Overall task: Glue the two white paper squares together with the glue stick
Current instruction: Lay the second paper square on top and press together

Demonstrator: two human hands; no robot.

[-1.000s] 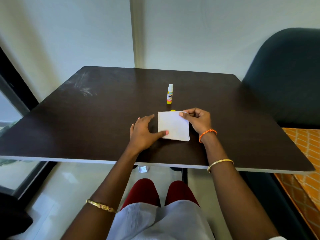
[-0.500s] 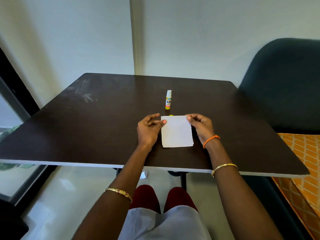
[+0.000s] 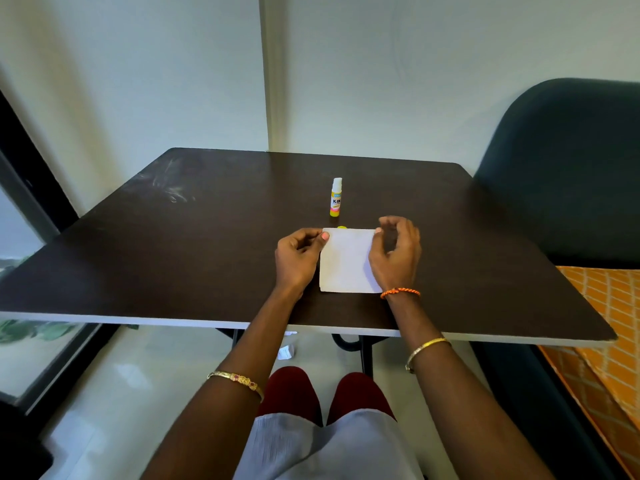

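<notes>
The white paper squares (image 3: 346, 261) lie stacked as one sheet on the dark table (image 3: 173, 258), near its front edge; I cannot tell the two layers apart. My left hand (image 3: 298, 258) has curled fingers and pinches the sheet's far left corner under the thumb. My right hand (image 3: 398, 258) hovers over the right edge with fingers spread and lifted, its thumb tip touching the far right corner. The glue stick (image 3: 336, 197) stands upright and uncapped just beyond the paper. Its yellow cap (image 3: 342, 227) peeks out behind the paper's far edge.
A dark padded chair (image 3: 568, 174) stands against the table's right side, with an orange patterned cloth (image 3: 609, 306) below it. A wall runs behind the table, and a window frame (image 3: 24, 161) stands at left. My knees are under the front edge.
My left hand slid from the paper's near left edge up to its far left corner. My right hand's fingers lifted and spread from the far right corner. The paper straightened.
</notes>
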